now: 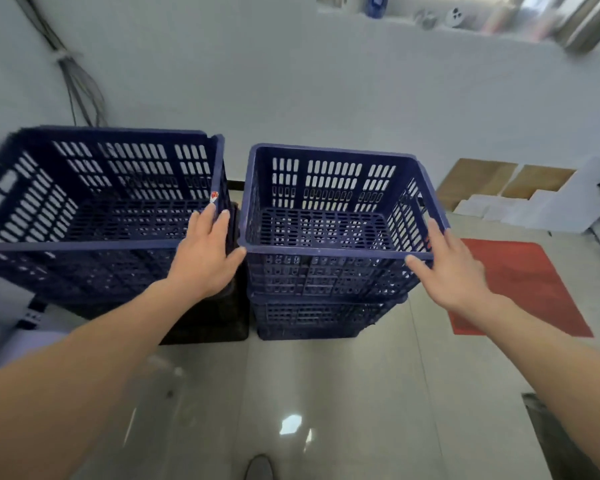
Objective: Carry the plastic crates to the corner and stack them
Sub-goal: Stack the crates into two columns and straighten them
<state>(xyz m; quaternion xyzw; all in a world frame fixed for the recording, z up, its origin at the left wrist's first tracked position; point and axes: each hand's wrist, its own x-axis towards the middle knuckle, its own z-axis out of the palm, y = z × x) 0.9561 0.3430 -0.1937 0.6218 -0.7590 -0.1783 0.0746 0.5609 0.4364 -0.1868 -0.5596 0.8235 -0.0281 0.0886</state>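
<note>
Both arms reach forward, left hand (207,252) and right hand (456,271) flat, fingers (436,233) straight.

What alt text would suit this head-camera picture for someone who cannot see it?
A person's left grip and right grip, fingers straight, touch opposite sides of the top crate of a blue stack by a white wall. A second stack stands to its left, a red mat to its right.

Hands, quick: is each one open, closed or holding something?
Left hand: open, thumb touching the top crate at its near left corner.
Right hand: open, fingers resting on its right rim.
</note>
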